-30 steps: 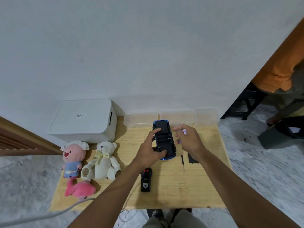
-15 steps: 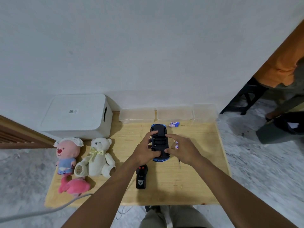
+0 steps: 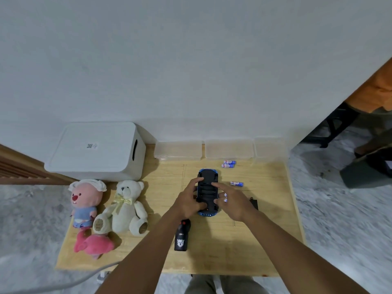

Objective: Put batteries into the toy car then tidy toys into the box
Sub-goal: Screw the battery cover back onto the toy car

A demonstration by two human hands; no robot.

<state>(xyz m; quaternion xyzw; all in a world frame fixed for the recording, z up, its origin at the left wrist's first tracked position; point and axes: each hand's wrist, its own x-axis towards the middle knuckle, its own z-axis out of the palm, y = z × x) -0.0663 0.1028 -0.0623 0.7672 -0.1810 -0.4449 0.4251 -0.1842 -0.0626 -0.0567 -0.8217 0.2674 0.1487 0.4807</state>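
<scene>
The toy car lies upside down at the middle of the desk, its black underside facing up. The left hand grips its left side, fingers curled over the edge. The right hand touches the underside with forefinger and thumb while its other curled fingers hold two batteries. A single battery lies just right of the car, a loose pair beyond it, and a black cover beside the right hand. A remote lies near the left wrist. A teddy bear and two pink plush toys sit in front of the white box.
</scene>
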